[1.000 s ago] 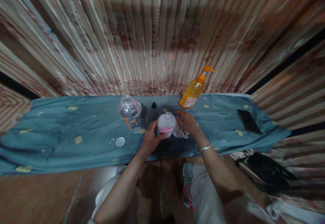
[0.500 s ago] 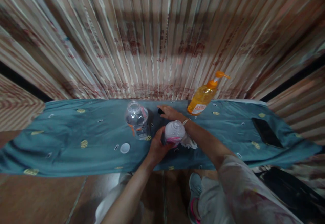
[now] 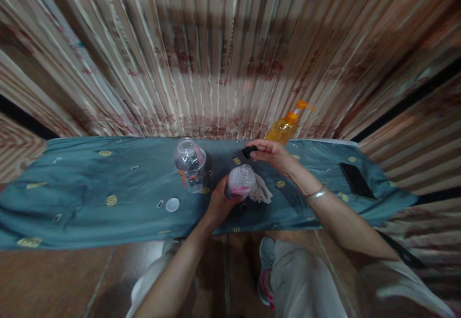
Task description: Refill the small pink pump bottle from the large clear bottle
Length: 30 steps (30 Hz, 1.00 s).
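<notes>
My left hand (image 3: 220, 201) is closed around a whitish bottle (image 3: 242, 180) with a pink label and no cap on its neck. Beyond the bottle, my right hand (image 3: 269, 154) pinches a small black cap (image 3: 249, 152) above the cloth. A crumpled white cloth (image 3: 260, 191) lies against the bottle's right side. To the left stands a clear plastic jar (image 3: 191, 166) with orange markings, its mouth uncovered. In front of the jar a round white lid (image 3: 172, 205) rests flat on the table.
An orange pump bottle (image 3: 284, 128) stands at the back, partly behind my right hand. A black phone (image 3: 356, 180) lies on the right of the table. The table wears a teal patterned tablecloth (image 3: 79, 183), and a striped curtain (image 3: 201, 58) hangs behind it.
My right hand has lifted the black cap off the table and drawn it back to the right. My left hand keeps its hold on the bottle. The view has shifted slightly.
</notes>
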Available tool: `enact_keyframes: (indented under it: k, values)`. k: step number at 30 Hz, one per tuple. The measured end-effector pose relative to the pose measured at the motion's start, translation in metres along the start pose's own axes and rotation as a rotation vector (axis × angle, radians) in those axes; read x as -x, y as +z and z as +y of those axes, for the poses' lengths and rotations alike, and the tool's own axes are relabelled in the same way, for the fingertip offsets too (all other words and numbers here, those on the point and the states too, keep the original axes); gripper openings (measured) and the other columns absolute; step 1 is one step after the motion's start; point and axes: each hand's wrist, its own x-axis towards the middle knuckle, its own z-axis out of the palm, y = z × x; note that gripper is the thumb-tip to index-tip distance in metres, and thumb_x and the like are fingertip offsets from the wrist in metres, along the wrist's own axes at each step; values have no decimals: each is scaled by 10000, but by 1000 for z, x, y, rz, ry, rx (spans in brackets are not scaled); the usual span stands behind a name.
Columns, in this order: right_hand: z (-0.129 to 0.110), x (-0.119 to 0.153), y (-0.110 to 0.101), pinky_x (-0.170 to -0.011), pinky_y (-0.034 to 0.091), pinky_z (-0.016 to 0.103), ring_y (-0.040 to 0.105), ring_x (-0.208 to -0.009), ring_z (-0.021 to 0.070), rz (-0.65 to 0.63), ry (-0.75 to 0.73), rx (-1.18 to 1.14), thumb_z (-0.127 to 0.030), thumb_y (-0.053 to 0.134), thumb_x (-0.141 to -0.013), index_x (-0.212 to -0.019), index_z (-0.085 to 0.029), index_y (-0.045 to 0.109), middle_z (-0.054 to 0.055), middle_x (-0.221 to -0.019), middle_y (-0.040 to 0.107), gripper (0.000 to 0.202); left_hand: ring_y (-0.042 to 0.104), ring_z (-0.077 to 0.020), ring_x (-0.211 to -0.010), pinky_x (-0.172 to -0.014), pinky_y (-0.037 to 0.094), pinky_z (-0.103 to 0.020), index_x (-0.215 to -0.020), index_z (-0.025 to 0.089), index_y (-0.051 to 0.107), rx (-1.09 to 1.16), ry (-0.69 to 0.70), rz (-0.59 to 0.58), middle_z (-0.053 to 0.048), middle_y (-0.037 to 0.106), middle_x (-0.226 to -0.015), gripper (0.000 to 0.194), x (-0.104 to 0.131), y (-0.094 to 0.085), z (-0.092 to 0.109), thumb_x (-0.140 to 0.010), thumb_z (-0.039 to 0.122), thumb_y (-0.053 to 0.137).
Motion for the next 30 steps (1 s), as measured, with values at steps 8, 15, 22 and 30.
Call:
enact_keyframes:
  k: [8, 15, 22, 30]
  values:
    - [-81, 43, 7, -795, 513, 326, 664, -858, 186, -166, -147, 580, -267, 645, -833, -1135, -200, 644, 44, -1006, 715, 310, 603, -277, -1147, -996, 480, -426, -1268, 164, 534, 34, 30, -3, -113, 645, -1245, 679, -2, 2, -5, -633, 199, 772]
    - [-103, 34, 17, -829, 481, 298, 668, -960, 209, -341, -250, 960, -173, 583, -870, -1161, -159, 631, 88, -1066, 715, 295, 614, -266, -1108, -971, 490, -414, -1256, 178, 543, 59, 46, -9, -105, 659, -1208, 673, -3, 2, -6, -637, 269, 790]
    - [-110, 27, 23, -833, 455, 293, 656, -1011, 226, -469, -217, 1122, -149, 583, -885, -1166, -157, 624, 97, -1081, 707, 284, 627, -246, -1066, -946, 504, -411, -1245, 193, 551, 71, 31, -19, -77, 673, -1163, 629, -1, 3, -2, -657, 241, 770]
    - [-116, 26, 32, -677, 442, 303, 687, -850, 263, -411, -144, 1434, -416, 584, -927, -1024, -101, 654, 146, -925, 717, 336, 610, -254, -1102, -968, 490, -419, -1241, 185, 551, 52, 22, -12, -83, 668, -1168, 631, 0, 3, 1, -646, 196, 761]
